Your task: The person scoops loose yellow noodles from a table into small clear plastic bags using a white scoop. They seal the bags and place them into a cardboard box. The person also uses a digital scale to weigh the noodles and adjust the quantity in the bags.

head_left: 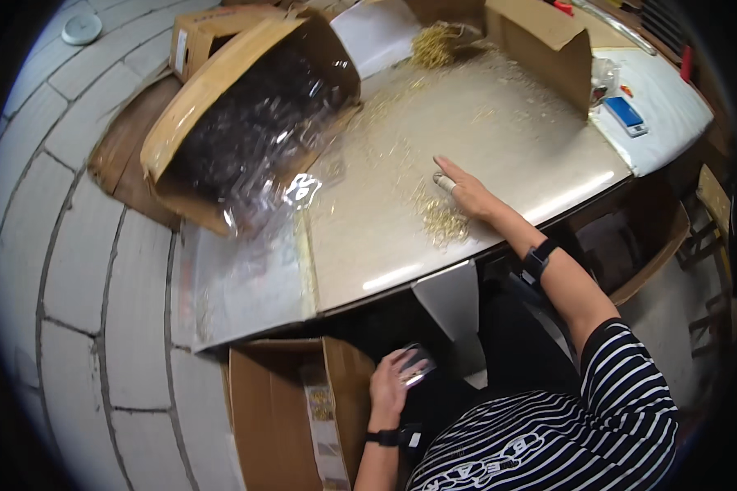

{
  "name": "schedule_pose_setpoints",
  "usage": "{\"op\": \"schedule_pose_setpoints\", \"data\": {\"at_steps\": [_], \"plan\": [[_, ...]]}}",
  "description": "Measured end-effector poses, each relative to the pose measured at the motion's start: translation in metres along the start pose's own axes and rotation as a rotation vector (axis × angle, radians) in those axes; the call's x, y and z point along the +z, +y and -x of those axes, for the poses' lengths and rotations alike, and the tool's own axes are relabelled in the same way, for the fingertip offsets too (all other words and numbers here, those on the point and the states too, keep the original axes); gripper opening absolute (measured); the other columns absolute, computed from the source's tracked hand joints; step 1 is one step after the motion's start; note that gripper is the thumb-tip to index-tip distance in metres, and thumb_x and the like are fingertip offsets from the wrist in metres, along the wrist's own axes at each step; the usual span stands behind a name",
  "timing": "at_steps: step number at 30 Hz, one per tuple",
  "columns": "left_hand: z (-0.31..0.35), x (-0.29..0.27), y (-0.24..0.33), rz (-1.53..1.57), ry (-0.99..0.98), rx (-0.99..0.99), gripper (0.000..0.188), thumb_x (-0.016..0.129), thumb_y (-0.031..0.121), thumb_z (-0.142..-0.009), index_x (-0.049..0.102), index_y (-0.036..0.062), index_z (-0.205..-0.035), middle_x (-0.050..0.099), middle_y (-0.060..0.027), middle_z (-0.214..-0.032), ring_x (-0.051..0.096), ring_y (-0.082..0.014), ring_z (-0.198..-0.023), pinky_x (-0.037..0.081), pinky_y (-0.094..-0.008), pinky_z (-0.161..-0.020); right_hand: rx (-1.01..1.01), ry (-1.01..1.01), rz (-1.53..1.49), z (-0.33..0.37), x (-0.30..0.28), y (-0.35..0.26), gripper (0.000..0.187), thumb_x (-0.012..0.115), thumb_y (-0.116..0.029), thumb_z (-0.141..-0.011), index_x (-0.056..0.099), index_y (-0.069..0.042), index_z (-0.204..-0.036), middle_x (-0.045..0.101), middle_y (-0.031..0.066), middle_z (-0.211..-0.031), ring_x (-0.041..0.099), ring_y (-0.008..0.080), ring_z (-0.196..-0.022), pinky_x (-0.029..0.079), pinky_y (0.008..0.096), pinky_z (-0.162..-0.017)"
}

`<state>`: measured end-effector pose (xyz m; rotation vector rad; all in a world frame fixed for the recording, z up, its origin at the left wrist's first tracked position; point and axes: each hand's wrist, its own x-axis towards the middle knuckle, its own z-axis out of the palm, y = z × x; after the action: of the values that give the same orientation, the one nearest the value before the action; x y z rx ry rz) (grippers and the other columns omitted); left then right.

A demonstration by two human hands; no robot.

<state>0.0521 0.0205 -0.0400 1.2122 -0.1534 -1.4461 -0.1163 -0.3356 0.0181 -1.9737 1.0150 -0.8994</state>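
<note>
My left hand (387,391) is closed around a small clear plastic box (415,365), held low in front of the table's near edge. Whether the box holds anything is too small to tell. Over the tabletop (377,221), my right hand (465,193) has its fingers stretched out, with pale coverings on some of them. It lies beside a loose pile of small gold-coloured pieces (444,222), and no object shows in its grasp.
A tilted carton (160,155) spills clear plastic boxes (258,135) at left. An open carton (274,409) stands below the near edge. Behind lies a golden clump (436,45); a cardboard panel (549,57) and blue-screened device (625,114) are at right.
</note>
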Motion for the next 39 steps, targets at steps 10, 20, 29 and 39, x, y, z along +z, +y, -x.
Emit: {"op": "schedule_pose_setpoints", "data": {"at_steps": [10, 20, 29, 39], "plan": [[-0.079, 0.055, -0.072, 0.012, -0.328, -0.209, 0.049, 0.025, 0.036, -0.100, 0.045, -0.0011, -0.126, 0.062, -0.0195, -0.111, 0.068, -0.0337, -0.088, 0.057, -0.0306, -0.060, -0.217, -0.112, 0.602, 0.089, 0.064, -0.069, 0.051, 0.054, -0.026, -0.089, 0.046, 0.008, -0.125, 0.043, 0.0251, -0.135, 0.039, 0.0365, -0.129, 0.033, 0.0404, -0.106], [-0.078, 0.042, -0.090, 0.038, -0.363, -0.237, 0.045, 0.027, 0.032, -0.100, 0.045, -0.0017, -0.125, 0.061, -0.0185, -0.113, 0.067, -0.0307, -0.091, 0.059, -0.0331, -0.062, -0.175, 0.009, 0.210, 0.176, -0.026, -0.082, 0.031, 0.060, -0.001, -0.084, 0.059, 0.000, -0.114, 0.057, 0.0164, -0.122, 0.055, 0.0323, -0.113, 0.047, 0.0368, -0.094], [-0.084, 0.035, -0.101, 0.020, -0.303, -0.186, 0.039, 0.030, 0.023, -0.098, 0.048, -0.0036, -0.121, 0.063, -0.0156, -0.109, 0.064, -0.0266, -0.097, 0.054, -0.0401, -0.083, 0.027, -0.215, 0.029, 0.229, -0.033, -0.062, 0.023, 0.060, 0.001, -0.082, 0.061, 0.002, -0.105, 0.064, 0.0185, -0.102, 0.063, 0.0332, -0.092, 0.050, 0.0348, -0.079], [-0.063, 0.027, -0.097, 0.037, -0.295, -0.136, 0.034, 0.035, 0.021, -0.101, 0.057, -0.0029, -0.109, 0.064, -0.0098, -0.101, 0.063, -0.0175, -0.091, 0.051, -0.0312, -0.084, -0.127, -0.615, 0.074, 0.259, 0.041, -0.033, 0.054, 0.057, 0.007, -0.072, 0.049, 0.001, -0.125, 0.052, 0.0200, -0.124, 0.051, 0.0357, -0.114, 0.043, 0.0401, -0.098]]}}
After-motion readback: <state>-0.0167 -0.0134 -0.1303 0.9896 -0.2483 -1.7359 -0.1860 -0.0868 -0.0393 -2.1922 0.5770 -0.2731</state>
